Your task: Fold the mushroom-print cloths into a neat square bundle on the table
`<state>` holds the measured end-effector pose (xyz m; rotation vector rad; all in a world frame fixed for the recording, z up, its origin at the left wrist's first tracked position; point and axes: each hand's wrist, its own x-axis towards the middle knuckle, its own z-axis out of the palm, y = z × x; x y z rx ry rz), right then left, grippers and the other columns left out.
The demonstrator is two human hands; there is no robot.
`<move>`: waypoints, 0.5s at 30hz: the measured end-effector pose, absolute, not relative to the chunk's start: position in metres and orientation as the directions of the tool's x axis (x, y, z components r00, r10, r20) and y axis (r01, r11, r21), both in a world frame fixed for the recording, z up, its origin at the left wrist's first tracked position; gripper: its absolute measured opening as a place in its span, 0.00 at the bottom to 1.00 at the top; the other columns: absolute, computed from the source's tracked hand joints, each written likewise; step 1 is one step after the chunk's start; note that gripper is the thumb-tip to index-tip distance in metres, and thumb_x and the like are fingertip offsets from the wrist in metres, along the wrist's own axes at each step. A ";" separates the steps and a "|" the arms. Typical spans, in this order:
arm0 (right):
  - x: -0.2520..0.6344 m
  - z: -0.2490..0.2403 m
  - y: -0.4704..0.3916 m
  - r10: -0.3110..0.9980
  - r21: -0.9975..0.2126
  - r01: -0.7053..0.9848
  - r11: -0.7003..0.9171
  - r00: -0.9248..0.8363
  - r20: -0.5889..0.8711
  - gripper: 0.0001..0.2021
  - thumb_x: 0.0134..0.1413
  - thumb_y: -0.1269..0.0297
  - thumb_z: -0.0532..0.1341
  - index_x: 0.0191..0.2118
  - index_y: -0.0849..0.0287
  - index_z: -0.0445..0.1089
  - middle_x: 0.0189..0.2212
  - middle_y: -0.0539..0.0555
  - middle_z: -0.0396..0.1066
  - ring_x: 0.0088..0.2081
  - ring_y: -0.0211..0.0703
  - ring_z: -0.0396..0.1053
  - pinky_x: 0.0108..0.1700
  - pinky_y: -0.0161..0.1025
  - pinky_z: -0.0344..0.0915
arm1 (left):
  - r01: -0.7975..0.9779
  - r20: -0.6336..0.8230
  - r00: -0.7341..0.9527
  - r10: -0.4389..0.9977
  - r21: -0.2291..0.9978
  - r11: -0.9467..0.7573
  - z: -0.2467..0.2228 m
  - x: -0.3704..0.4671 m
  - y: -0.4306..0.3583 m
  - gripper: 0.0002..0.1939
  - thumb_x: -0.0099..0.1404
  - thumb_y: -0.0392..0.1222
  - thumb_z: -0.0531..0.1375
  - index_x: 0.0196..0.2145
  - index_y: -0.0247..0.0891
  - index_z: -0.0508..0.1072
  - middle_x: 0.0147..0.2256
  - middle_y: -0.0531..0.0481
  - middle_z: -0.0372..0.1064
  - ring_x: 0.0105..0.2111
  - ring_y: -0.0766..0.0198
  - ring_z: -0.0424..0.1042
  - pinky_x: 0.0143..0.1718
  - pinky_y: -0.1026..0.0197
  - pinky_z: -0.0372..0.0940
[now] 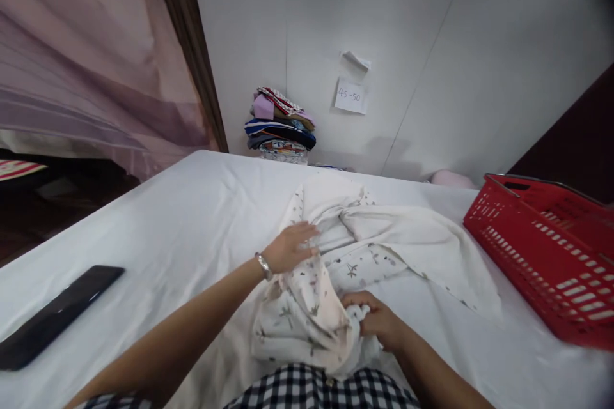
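A crumpled white printed cloth (307, 326) with small leaf and flower motifs lies in front of me, partly against my checked shirt. Its folds hide whether it is a garment. One long plain white flap of it stretches to the right. My left hand (291, 246), with a silver bracelet at the wrist, rests on the upper folds, fingers stretched out and slightly blurred. Lower and to the right, my right hand (373, 318) has its fingers closed around a bunched part of the same cloth.
The cloth is on a white-covered table (192, 217). A black phone-like slab (62, 313) lies at left, a red plastic basket (542, 255) stands at right. Behind the table are folded clothes (281, 124) and a wall with a "45-50" paper (350, 96). A pinkish curtain (96, 57) hangs at left.
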<state>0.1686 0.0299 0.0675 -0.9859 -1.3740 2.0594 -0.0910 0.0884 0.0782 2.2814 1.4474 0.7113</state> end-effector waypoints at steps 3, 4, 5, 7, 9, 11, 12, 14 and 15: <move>0.178 0.082 0.037 0.691 -0.934 -0.033 -0.355 -0.683 -0.238 0.12 0.24 0.69 0.64 0.25 0.54 0.75 0.21 0.46 0.68 0.25 0.38 0.59 0.29 0.32 0.54 | 0.694 0.098 0.558 0.824 0.489 -0.528 0.055 -0.077 0.096 0.21 0.64 0.55 0.50 0.48 0.46 0.71 0.49 0.50 0.70 0.59 0.57 0.56 0.61 0.47 0.40; 0.183 0.086 0.040 0.697 -0.935 -0.057 -0.350 -0.682 -0.220 0.12 0.23 0.68 0.63 0.25 0.56 0.75 0.20 0.46 0.67 0.24 0.37 0.58 0.27 0.32 0.52 | 0.707 0.054 0.574 0.817 0.470 -0.528 0.053 -0.076 0.098 0.20 0.65 0.55 0.49 0.45 0.47 0.73 0.46 0.51 0.72 0.56 0.57 0.59 0.61 0.46 0.40; 0.189 0.089 0.044 0.705 -0.934 -0.078 -0.348 -0.679 -0.206 0.12 0.23 0.67 0.63 0.24 0.57 0.74 0.19 0.47 0.66 0.23 0.36 0.57 0.26 0.31 0.51 | 0.738 0.012 0.561 0.828 0.446 -0.507 0.053 -0.076 0.102 0.21 0.65 0.56 0.47 0.42 0.47 0.74 0.43 0.50 0.73 0.53 0.57 0.63 0.60 0.46 0.43; 0.201 0.092 0.048 0.720 -0.929 -0.109 -0.355 -0.666 -0.197 0.12 0.23 0.66 0.63 0.24 0.60 0.74 0.18 0.48 0.65 0.22 0.35 0.56 0.24 0.31 0.50 | 0.842 -0.083 0.445 0.892 0.377 -0.385 0.060 -0.079 0.115 0.24 0.65 0.58 0.45 0.38 0.44 0.76 0.40 0.47 0.74 0.46 0.56 0.69 0.53 0.48 0.55; 0.214 0.092 0.048 0.735 -0.922 -0.113 -0.369 -0.643 -0.215 0.12 0.23 0.64 0.64 0.24 0.62 0.73 0.17 0.49 0.65 0.21 0.35 0.57 0.24 0.31 0.50 | 0.938 -0.169 0.264 0.950 0.274 -0.212 0.068 -0.085 0.130 0.26 0.63 0.60 0.46 0.36 0.40 0.77 0.40 0.42 0.74 0.42 0.53 0.71 0.44 0.51 0.62; 0.227 0.089 0.045 0.785 -0.919 -0.098 -0.381 -0.560 -0.265 0.13 0.26 0.62 0.65 0.27 0.61 0.73 0.18 0.49 0.66 0.22 0.36 0.59 0.25 0.32 0.53 | 0.986 -0.235 0.111 0.966 0.147 -0.077 0.073 -0.088 0.143 0.26 0.59 0.60 0.50 0.36 0.36 0.76 0.41 0.38 0.73 0.41 0.49 0.71 0.40 0.51 0.64; 0.234 0.087 0.043 0.824 -0.922 -0.088 -0.376 -0.487 -0.290 0.15 0.29 0.60 0.66 0.30 0.60 0.74 0.20 0.49 0.68 0.23 0.38 0.61 0.27 0.32 0.56 | 0.995 -0.265 0.064 0.962 0.088 -0.042 0.075 -0.089 0.147 0.26 0.57 0.60 0.53 0.37 0.35 0.76 0.41 0.36 0.72 0.41 0.48 0.71 0.40 0.51 0.64; 0.249 0.081 0.041 0.891 -0.938 -0.028 -0.344 -0.323 -0.317 0.19 0.36 0.56 0.64 0.38 0.57 0.73 0.28 0.50 0.72 0.30 0.44 0.67 0.33 0.36 0.61 | 1.000 -0.338 0.024 0.941 0.007 -0.023 0.076 -0.089 0.150 0.28 0.53 0.60 0.56 0.40 0.33 0.75 0.42 0.34 0.72 0.42 0.47 0.71 0.40 0.51 0.65; 0.258 0.078 0.041 0.918 -0.949 0.041 -0.313 -0.245 -0.313 0.20 0.40 0.53 0.63 0.42 0.55 0.72 0.33 0.51 0.73 0.35 0.47 0.68 0.37 0.38 0.62 | 0.999 -0.376 0.026 0.926 -0.014 -0.034 0.076 -0.089 0.148 0.29 0.52 0.61 0.57 0.40 0.33 0.75 0.42 0.34 0.72 0.42 0.47 0.71 0.40 0.52 0.65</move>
